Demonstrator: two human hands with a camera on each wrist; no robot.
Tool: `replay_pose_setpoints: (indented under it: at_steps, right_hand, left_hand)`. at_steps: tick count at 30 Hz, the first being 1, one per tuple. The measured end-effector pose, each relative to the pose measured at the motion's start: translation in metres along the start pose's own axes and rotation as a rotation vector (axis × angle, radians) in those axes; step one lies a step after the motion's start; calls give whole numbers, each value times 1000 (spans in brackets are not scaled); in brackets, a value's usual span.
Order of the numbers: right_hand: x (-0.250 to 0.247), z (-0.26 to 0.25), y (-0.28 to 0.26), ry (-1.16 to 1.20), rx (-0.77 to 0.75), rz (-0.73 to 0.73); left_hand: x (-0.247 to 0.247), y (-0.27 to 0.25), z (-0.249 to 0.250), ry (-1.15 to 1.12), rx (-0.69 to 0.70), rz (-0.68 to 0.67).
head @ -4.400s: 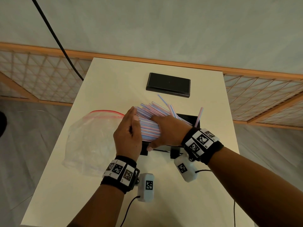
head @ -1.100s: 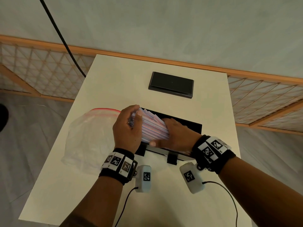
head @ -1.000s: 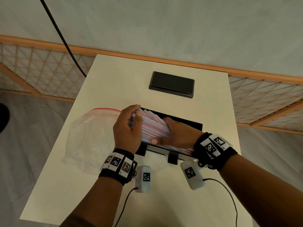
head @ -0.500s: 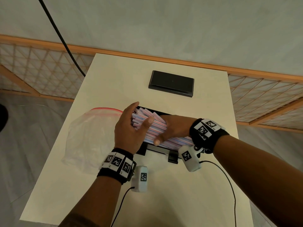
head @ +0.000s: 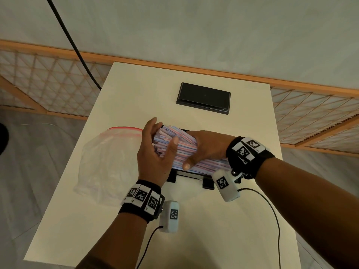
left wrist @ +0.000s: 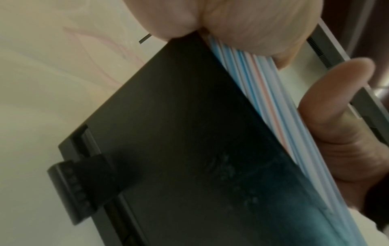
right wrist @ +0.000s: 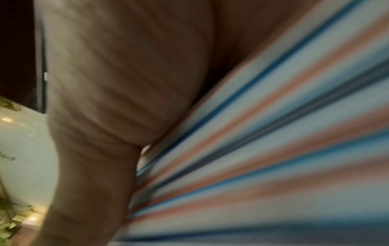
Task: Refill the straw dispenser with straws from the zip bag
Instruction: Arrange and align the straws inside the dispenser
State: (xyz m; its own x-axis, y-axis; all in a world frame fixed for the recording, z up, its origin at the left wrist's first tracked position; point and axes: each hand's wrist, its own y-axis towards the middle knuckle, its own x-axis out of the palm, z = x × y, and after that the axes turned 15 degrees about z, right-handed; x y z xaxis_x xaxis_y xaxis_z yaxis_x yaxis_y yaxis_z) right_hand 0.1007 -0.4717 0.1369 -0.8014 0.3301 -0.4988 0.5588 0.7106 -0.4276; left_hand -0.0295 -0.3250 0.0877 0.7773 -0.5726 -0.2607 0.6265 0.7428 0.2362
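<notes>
A thick bundle of pink, blue and white striped straws (head: 182,146) lies across the top of the black straw dispenser (head: 191,174) at mid table. My right hand (head: 206,148) grips the bundle from above, thumb on its near side. My left hand (head: 153,152) stands with straight fingers against the straws' left ends, thumb resting on top. The left wrist view shows the dispenser's dark wall (left wrist: 189,149) with straws (left wrist: 271,99) above it. Blurred straws (right wrist: 273,149) fill the right wrist view under my palm (right wrist: 115,83). The clear zip bag (head: 108,162) with a red seal lies left of the dispenser.
A flat black lid (head: 204,100) lies farther back on the cream table (head: 213,230). Thin cables run from both wrist cameras over the near table. A wooden lattice screen (head: 48,88) stands behind the table, and a black cable hangs at upper left.
My left fingers have straightened from a curl round the straw ends, and its thumb now lies on top. The bundle has sunk flatter onto the dispenser. My right wrist has shifted right.
</notes>
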Motion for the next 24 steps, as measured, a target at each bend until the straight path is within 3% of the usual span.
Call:
replay_pose_setpoints:
  at_steps: [7, 15, 24]
  right_hand:
    - [-1, -10, -2, -27, -3, -20]
    - [-3, -10, 0, -192, -35, 105]
    - [-10, -8, 8, -157, -26, -61]
  left_hand:
    - [3, 3, 2, 112, 90, -51]
    - [2, 8, 1, 147, 100, -85]
    - [-1, 5, -2, 151, 50, -132]
